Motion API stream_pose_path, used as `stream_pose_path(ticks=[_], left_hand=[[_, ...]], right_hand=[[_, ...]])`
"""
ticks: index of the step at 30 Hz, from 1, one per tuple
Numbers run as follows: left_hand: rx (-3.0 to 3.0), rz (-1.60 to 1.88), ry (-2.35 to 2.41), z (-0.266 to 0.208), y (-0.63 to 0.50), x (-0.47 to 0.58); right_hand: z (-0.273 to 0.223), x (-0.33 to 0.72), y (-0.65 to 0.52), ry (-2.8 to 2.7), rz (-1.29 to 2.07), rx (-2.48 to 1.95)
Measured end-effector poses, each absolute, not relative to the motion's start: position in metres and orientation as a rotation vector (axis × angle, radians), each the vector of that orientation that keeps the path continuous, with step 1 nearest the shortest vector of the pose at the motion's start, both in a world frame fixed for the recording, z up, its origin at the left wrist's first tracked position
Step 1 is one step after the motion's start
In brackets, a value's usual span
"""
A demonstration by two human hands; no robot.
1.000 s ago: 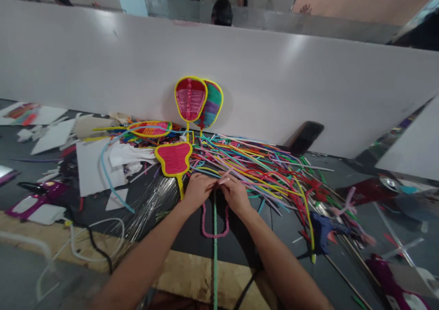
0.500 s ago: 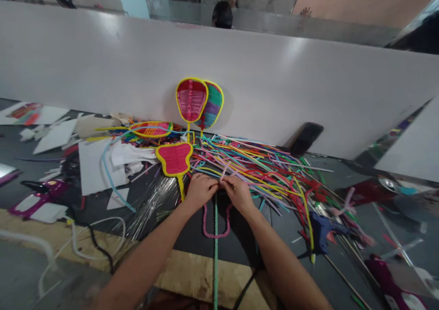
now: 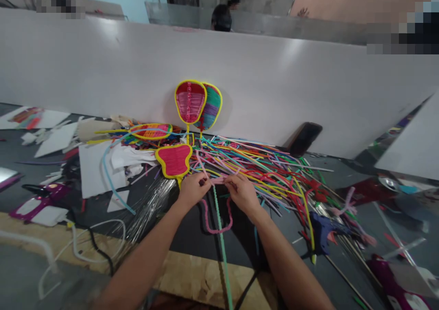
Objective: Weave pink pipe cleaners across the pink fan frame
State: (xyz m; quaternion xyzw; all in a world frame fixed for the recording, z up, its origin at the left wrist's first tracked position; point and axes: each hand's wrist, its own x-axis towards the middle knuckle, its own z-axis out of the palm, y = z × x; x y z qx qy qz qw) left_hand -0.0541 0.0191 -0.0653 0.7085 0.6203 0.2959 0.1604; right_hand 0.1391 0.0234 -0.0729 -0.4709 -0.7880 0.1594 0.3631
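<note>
My left hand (image 3: 195, 189) pinches a pink pipe-cleaner frame (image 3: 218, 231) at its upper left side. My right hand (image 3: 241, 191) has its fingertips closed on the upper right of the same frame. Between the hands run light pink strands (image 3: 217, 180), with loose ends sticking up. A mint-green pipe cleaner (image 3: 220, 237) passes down through the frame toward my body. Close beyond my left hand lies a finished fan shape (image 3: 174, 161), pink with a yellow rim and handle.
Many coloured pipe cleaners (image 3: 254, 161) spread to the right. Two fan shapes (image 3: 190, 102) lean on the white partition (image 3: 137, 67). A phone (image 3: 304, 138) rests there too. A blue glue gun (image 3: 320, 232) lies at right; paper scraps (image 3: 103, 168) and a purple device (image 3: 41, 202) lie left.
My hands have moved slightly apart, showing the pink strands between them. The mint-green pipe cleaner's lower end has swung to the right. A loose pink end now points up beside my left hand.
</note>
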Motion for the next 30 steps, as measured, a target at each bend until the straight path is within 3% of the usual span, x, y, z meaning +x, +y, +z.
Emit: stream_pose_path(ticks=[13, 15, 20, 30], left_hand=[[1.710, 0.910, 1.397, -0.053, 0.014, -0.064], [1.721, 0.871, 1.396, -0.054, 0.012, -0.063], [1.758, 0.824, 1.429, -0.057, 0.011, -0.058], [1.698, 0.839, 1.370, -0.054, 0.008, -0.054]], right_hand=[[-0.047, 0.154, 0.019, -2.099, 0.688, -1.162], [-0.040, 0.161, 0.017, -2.115, 0.590, -1.277], [-0.019, 0.155, 0.002, -2.095, -0.103, -1.389], [-0.044, 0.115, -0.010, -2.399, -0.094, -1.178]])
